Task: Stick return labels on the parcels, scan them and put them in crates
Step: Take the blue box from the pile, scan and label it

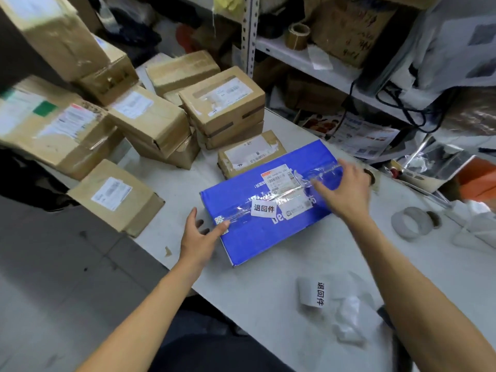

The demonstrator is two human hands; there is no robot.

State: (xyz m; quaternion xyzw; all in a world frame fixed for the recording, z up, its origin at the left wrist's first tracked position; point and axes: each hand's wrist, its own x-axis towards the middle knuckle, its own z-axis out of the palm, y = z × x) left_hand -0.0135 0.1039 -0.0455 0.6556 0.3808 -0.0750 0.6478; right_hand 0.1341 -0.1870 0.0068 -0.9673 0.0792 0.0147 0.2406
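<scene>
Blue parcel (271, 202) flat on grey table (268, 291), white return label (263, 209) stuck on its taped top, left hand (200, 236) fingers spread touching near-left corner, right hand (345, 187) fingers spread over far end, brown boxes (150, 122) piled behind.

The print on the shipping label (280, 178) of the blue parcel (257, 237) is too small to read, and the right hand (346, 191) over the parcel's far end is smeared with motion blur. At the upper left of the frame the stacked cardboard boxes (53, 33) are blurred and cut off by the edge. At the lower right, the dark object (386, 316) beside the crumpled clear film (349, 320) is mostly hidden behind the right forearm.
</scene>
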